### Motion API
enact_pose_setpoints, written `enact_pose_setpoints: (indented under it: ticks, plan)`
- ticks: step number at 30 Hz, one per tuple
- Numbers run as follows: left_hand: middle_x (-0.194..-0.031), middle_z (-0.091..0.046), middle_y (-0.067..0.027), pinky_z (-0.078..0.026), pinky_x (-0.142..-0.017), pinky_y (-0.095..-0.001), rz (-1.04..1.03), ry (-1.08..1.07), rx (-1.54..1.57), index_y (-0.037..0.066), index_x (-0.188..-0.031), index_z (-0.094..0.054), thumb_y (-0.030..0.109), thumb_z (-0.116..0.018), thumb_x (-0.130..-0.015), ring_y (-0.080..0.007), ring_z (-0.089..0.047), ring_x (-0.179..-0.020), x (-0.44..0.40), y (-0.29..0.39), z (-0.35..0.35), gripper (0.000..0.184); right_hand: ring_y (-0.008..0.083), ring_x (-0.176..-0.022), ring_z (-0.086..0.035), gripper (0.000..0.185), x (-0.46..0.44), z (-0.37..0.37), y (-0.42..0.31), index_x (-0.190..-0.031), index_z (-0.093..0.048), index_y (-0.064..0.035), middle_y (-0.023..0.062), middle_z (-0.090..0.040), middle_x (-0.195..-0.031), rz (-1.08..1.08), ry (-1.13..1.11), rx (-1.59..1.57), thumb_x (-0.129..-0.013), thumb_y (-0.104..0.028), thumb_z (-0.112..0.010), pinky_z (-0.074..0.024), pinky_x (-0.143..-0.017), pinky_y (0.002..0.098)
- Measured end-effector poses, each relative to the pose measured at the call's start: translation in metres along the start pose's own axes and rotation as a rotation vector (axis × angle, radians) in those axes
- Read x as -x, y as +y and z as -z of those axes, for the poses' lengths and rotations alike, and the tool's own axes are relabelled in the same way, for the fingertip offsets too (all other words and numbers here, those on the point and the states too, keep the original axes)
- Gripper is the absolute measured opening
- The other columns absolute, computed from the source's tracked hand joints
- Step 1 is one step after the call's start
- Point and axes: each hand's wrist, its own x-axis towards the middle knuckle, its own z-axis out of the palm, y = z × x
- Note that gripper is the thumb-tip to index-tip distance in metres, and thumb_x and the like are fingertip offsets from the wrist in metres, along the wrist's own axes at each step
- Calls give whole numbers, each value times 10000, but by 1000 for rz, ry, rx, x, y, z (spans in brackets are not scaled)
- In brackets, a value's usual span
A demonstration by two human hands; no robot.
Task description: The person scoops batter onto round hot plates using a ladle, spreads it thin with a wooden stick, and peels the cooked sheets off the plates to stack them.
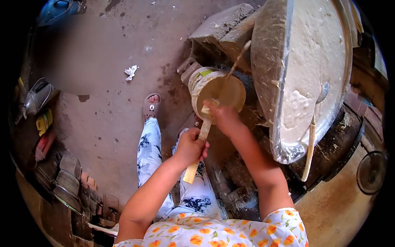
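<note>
My left hand (190, 148) is wrapped round a flat wooden stick (190, 172), whose pale lower end sticks out below my fist. At the stick's upper end, my right hand (225, 117) is closed about it, somewhat blurred by motion. Pale wet batter coats that end. Just beyond my hands a plastic bucket (238, 96) stands tilted, smeared with batter inside. A thin stick (238, 59) leans out of it. To the right is a large metal basin (267, 53) of thick pale batter (306, 70), with a wooden-handled ladle (311, 144) resting in it.
Rough blocks (220, 24) lie beside the basin. A round lid (371, 172) is at far right. Crumpled white paper (131, 73) lies on the concrete floor. On the left are a metal kettle (39, 96), a yellow container (44, 122) and stacked pots (68, 181).
</note>
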Motion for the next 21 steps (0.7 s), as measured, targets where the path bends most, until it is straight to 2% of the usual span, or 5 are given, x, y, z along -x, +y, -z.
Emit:
enact_pose_setpoints:
  ticks: [4,6,12,19,21]
  plan:
    - [-695,-554,-61,-393,-369,-240,23,-16,12,-10,-932,-498,15,-440,-908,-113,-513,-459,-1,5,2,68,349,-738,-636,374,-34,-34,34,-1196,-589,-193,190,-638,-803,-5,199,-259,-849,-88,-500,-501,-653,423]
    - [-697,-556,-62,-394,-368,-240,34,-16,15,-11,-931,-497,17,-438,-910,-111,-512,-458,-1,2,10,68,365,-785,-631,336,-45,-37,43,-1203,-587,-194,185,-652,-874,-225,-3,-395,-900,-136,-452,-498,-696,419]
    - [-698,-562,-58,-401,-373,-238,30,-36,-18,-14,-900,-493,29,-428,-923,-109,-512,-455,2,5,24,80,329,-861,-647,287,-92,-77,80,-1106,-636,-102,200,-653,-934,-489,-26,-33,-846,-134,-521,-512,-718,395]
    - [-705,-570,-65,-419,-382,-249,52,-45,-47,-5,-899,-492,54,-442,-929,-116,-530,-463,5,1,36,83,372,-830,-633,240,-102,-86,94,-1035,-629,-56,218,-649,-910,-274,-261,338,-830,-127,-525,-511,-705,425]
    - [-702,-569,-67,-417,-380,-254,60,-39,-36,1,-888,-492,66,-451,-931,-119,-537,-466,5,3,35,88,390,-814,-624,301,-80,-66,87,-1099,-579,-20,225,-645,-894,-317,69,-18,-820,-126,-538,-508,-705,432]
